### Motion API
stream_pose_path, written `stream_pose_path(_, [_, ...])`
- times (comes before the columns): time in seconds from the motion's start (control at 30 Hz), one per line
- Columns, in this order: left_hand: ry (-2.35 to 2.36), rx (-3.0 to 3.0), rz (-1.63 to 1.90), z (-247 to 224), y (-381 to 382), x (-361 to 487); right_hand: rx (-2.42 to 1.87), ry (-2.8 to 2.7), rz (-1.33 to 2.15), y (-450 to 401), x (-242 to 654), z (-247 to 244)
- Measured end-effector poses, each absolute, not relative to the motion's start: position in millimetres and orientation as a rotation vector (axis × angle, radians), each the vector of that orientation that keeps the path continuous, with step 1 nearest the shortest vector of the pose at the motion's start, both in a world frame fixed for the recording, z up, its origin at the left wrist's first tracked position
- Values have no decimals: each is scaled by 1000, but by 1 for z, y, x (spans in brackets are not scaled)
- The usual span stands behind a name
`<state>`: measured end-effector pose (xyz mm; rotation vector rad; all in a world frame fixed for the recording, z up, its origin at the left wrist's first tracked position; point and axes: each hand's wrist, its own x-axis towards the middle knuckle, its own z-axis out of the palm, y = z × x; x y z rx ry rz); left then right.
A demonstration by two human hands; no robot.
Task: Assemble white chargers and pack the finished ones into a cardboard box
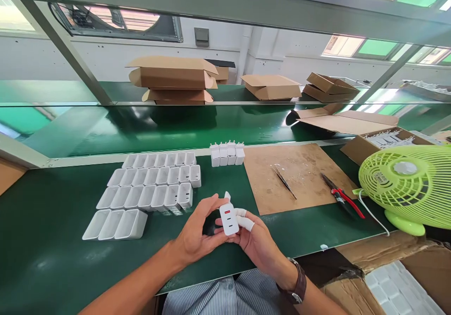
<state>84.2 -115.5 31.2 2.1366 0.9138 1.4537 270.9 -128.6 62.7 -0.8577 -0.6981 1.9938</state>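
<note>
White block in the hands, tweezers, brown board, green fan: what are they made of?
White block: likely moulded plastic, smooth satin; rounded edges, clean-cut slots.
Tweezers: metal, probably steel; bright glint on thin arms.
Brown board: matte, worn; wood-fibre board or thick card, can't tell.
Green fan: plastic, fairly glossy; fine moulded ribs, rounded base.

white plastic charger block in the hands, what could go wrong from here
The white plastic charger block might slip from the fingertip grip of the left hand and right hand, near the green tabletop's edge. White wraps on the right fingers may dull feel. A leftward sweep could knock the open white rectangular cases.
</note>
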Motion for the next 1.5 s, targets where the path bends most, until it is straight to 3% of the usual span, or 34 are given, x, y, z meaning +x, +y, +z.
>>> stream_pose_path(0.83, [960, 2166, 1338, 34, -118, 81, -909, -773, 1913, -123, 276, 62])
stream_pose_path(0.93, [989, 2106, 1284, 33, -119, 82, -999, -1002, 1662, -119, 284, 57])
stream_pose_path(1.1, [1195, 1897, 1160, 32, -119, 81, -1164, -1646, 870, -116, 304, 45])
stream_pose_path(1.2, [1191, 1880, 1080, 33, -115, 78, -1202, -1801, 681, -117, 310, 40])
stream_pose_path(1.33, [1021, 2051, 1075, 38, -107, 75, -1178, -1809, 725, -114, 306, 35])
stream_pose_path(1.5, [875, 2226, 1128, 42, -97, 78, -1036, -1781, 1072, -106, 296, 38])
